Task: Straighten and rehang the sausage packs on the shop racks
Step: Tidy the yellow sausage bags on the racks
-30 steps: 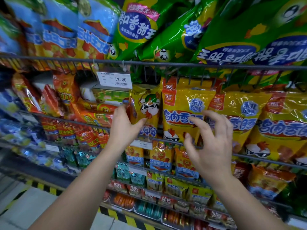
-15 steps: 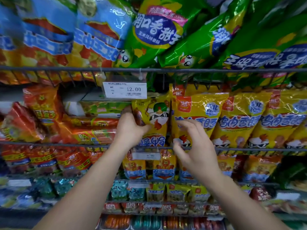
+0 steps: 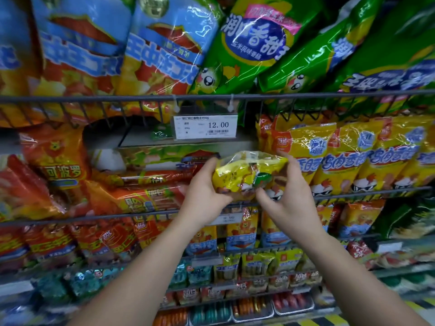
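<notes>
A yellow sausage pack [image 3: 244, 174] is tipped forward and crumpled in front of the middle rack, held between both hands. My left hand [image 3: 204, 189] grips its left end, thumb under the pack. My right hand [image 3: 289, 196] grips its right end, fingers curled over the top edge. Just to the right, a row of matching yellow packs [image 3: 348, 158] hangs upright behind the rack's front wire [image 3: 376, 192]. Left of the held pack, orange sausage packs [image 3: 141, 196] lie on their sides.
A price tag reading 12.00 [image 3: 204, 126] hangs from the upper rack wire [image 3: 94, 98]. Blue packs [image 3: 150, 43] and green packs [image 3: 259, 48] fill the top rack. Lower racks hold several rows of smaller packs [image 3: 240, 238]. A yellow-black floor strip [image 3: 329, 321] runs below.
My right hand has moved left and closed on the yellow pack. Both hands have pulled the pack forward and tipped it over from upright. The camera has moved closer to the racks.
</notes>
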Demonstrator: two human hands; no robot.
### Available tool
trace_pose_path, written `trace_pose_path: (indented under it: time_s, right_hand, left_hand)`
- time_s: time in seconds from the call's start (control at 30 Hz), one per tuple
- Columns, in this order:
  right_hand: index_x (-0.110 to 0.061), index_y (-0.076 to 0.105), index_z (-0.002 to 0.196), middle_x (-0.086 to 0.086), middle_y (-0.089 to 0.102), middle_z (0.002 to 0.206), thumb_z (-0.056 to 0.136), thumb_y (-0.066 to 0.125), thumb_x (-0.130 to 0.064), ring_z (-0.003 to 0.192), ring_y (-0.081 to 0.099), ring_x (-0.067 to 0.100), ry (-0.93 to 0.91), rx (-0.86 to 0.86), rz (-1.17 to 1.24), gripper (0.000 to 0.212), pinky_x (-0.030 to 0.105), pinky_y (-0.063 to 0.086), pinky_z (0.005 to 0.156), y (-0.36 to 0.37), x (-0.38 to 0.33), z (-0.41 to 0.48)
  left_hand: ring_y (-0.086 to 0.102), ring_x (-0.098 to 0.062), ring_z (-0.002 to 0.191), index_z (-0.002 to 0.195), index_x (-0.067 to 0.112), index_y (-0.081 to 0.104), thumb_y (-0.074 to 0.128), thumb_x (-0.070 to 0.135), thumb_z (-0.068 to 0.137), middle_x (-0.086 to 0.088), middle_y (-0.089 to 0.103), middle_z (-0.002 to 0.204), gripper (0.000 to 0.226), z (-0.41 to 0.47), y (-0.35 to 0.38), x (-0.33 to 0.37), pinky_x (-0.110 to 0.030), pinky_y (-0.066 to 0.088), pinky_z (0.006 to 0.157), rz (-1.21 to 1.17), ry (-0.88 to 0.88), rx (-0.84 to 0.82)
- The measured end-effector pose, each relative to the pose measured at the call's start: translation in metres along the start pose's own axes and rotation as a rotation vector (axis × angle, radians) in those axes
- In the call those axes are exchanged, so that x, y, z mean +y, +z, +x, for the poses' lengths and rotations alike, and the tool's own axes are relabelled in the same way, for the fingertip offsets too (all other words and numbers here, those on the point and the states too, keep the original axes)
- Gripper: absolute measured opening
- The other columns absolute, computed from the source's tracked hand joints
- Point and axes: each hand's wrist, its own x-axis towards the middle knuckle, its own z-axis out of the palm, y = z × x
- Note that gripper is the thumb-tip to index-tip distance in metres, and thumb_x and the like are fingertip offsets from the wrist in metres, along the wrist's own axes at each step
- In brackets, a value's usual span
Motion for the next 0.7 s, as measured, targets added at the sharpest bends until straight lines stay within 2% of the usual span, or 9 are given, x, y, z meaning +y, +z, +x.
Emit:
trace_pose_path:
  time_s: [0.1, 0.2, 0.27, 0.33, 0.4, 0.43, 0.5, 0.6, 0.7]
  right_hand:
    - [-0.025, 0.018, 0.154, -0.005, 0.046, 0.142, 0.086, 0.073, -0.028, 0.114, 0.057, 0.008, 0.01, -0.053, 0.037, 0.087, 0.033, 0.053, 0.094, -0.005, -0.006, -0.001]
    - [-0.031, 0.018, 0.15, -0.025, 0.05, 0.12, 0.083, 0.078, -0.021, 0.099, 0.06, -0.004, -0.018, -0.092, 0.153, 0.091, 0.017, 0.053, 0.081, -0.013, -0.011, -0.002]
    - [-0.036, 0.02, 0.143, -0.02, 0.055, 0.108, 0.08, 0.081, -0.014, 0.096, 0.06, -0.006, -0.019, -0.112, 0.197, 0.091, 0.013, 0.052, 0.079, -0.018, -0.011, 0.0]
    - [-0.027, 0.04, 0.126, -0.014, 0.057, 0.087, 0.077, 0.083, -0.01, 0.087, 0.059, -0.013, -0.023, -0.134, 0.178, 0.067, 0.008, 0.048, 0.071, -0.019, -0.008, 0.001]
    - [-0.022, 0.056, 0.092, -0.008, 0.06, 0.072, 0.077, 0.083, -0.012, 0.079, 0.059, -0.015, -0.029, -0.166, 0.191, 0.033, 0.006, 0.043, 0.063, -0.019, -0.003, 0.002]
    - [-0.024, 0.057, 0.086, -0.008, 0.065, 0.078, 0.077, 0.083, -0.013, 0.082, 0.061, -0.011, -0.036, -0.2, 0.222, 0.029, 0.008, 0.045, 0.064, -0.019, 0.0, 0.003]
    - [-0.027, 0.059, 0.098, -0.02, 0.067, 0.097, 0.079, 0.081, -0.014, 0.092, 0.064, -0.003, -0.068, -0.28, 0.295, 0.032, 0.013, 0.048, 0.073, -0.021, 0.007, 0.006]
    - [-0.024, 0.06, 0.116, -0.019, 0.068, 0.11, 0.076, 0.083, -0.026, 0.106, 0.065, 0.003, -0.064, -0.371, 0.434, 0.046, 0.019, 0.051, 0.086, -0.027, 0.011, 0.012]
    - [-0.023, 0.064, 0.113, -0.013, 0.072, 0.106, 0.067, 0.082, -0.036, 0.101, 0.068, 0.006, -0.051, -0.406, 0.484, 0.05, 0.022, 0.053, 0.085, -0.035, 0.012, 0.017]
  left_hand:
    - [0.052, 0.028, 0.078, 0.087, 0.04, 0.045, 0.082, -0.004, 0.073, 0.029, 0.062, 0.079, 0.059, -0.009, -0.001, -0.003, 0.001, 0.04, 0.068, -0.037, 0.068, 0.0]
    - [0.063, 0.008, 0.086, 0.099, 0.028, 0.058, 0.082, -0.001, 0.075, 0.018, 0.067, 0.093, 0.045, -0.013, -0.002, -0.002, -0.009, 0.047, 0.071, -0.05, 0.111, 0.017]
    - [0.064, 0.003, 0.087, 0.101, 0.024, 0.059, 0.081, -0.003, 0.075, 0.01, 0.067, 0.095, 0.043, -0.015, -0.002, 0.004, -0.014, 0.051, 0.072, -0.09, 0.156, 0.02]
    - [0.065, 0.001, 0.088, 0.1, 0.027, 0.058, 0.081, -0.003, 0.074, 0.009, 0.066, 0.096, 0.045, -0.019, -0.003, 0.013, -0.018, 0.054, 0.075, -0.109, 0.188, 0.007]
    - [0.067, -0.001, 0.089, 0.102, 0.029, 0.058, 0.082, -0.004, 0.073, 0.008, 0.067, 0.097, 0.049, -0.022, -0.004, 0.021, -0.02, 0.055, 0.076, -0.132, 0.193, 0.011]
    - [0.068, -0.003, 0.091, 0.105, 0.028, 0.058, 0.082, -0.003, 0.072, 0.007, 0.068, 0.098, 0.051, -0.024, -0.004, 0.025, -0.02, 0.056, 0.077, -0.154, 0.185, 0.025]
    - [0.07, -0.012, 0.091, 0.109, 0.02, 0.06, 0.085, 0.007, 0.068, 0.008, 0.071, 0.092, 0.05, -0.027, -0.005, 0.031, -0.022, 0.056, 0.075, -0.192, 0.175, 0.078]
    - [0.071, -0.009, 0.081, 0.093, 0.019, 0.058, 0.081, 0.015, 0.058, 0.016, 0.07, 0.073, 0.042, -0.034, -0.008, 0.042, -0.025, 0.058, 0.07, -0.271, 0.173, 0.189]
    - [0.073, -0.015, 0.09, 0.099, 0.015, 0.06, 0.084, 0.007, 0.057, 0.007, 0.076, 0.088, 0.049, -0.037, -0.009, 0.047, -0.028, 0.058, 0.073, -0.368, 0.174, 0.281]
